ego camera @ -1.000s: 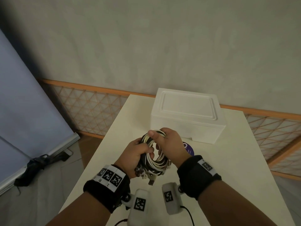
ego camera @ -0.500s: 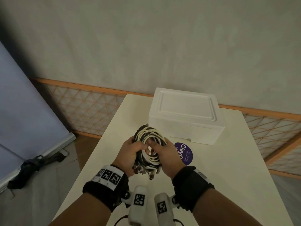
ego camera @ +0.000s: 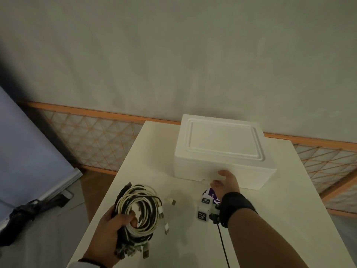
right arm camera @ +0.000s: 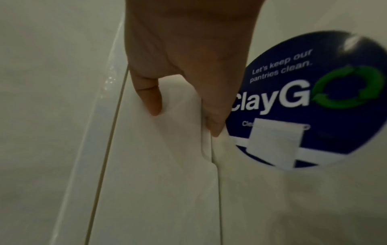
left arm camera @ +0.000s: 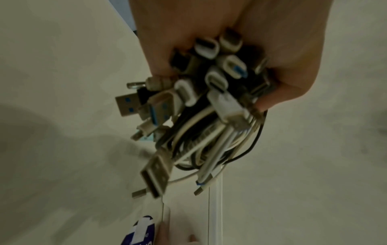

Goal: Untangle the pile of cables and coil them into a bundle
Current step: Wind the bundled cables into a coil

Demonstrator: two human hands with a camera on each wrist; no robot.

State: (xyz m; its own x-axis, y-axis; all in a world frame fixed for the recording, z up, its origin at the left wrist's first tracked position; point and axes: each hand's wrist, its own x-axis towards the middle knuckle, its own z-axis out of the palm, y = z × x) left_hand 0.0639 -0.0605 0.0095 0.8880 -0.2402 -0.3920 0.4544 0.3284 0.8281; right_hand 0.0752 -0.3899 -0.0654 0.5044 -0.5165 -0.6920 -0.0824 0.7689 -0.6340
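Cables, black and white, sit coiled in the left hand at the near left of the table, fingers wrapped tight around the bundle. Off to the right and farther away, the right hand touches the white foam box, fingers loosely curled at its lid edge, probably to lift it.

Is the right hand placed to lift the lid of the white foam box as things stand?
Probably yes. The right hand already touches the white foam box at its near lid seam, with nothing between; the left hand holds the cable coil well aside.
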